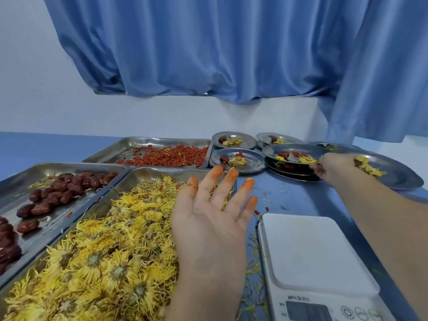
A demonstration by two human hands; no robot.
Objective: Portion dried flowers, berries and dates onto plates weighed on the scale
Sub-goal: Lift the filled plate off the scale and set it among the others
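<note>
My left hand (208,218) hovers open, palm showing and fingertips stained orange, over a steel tray (150,170) heaped with dried yellow flowers (104,262). My right hand (335,167) reaches to the far right and grips the rim of a steel plate (399,178) carrying some flowers and a date. A white scale (312,251) sits near the front right with nothing on its platform. Red dates (58,191) lie in the left tray (20,181). Red berries (171,156) fill the far tray (129,142).
Several filled small plates stand at the back: one (249,141), another (253,158), a third (288,137), and a stack (294,173) beside my right hand. Loose petals and berries litter the blue table (301,195). A blue curtain (220,54) hangs behind.
</note>
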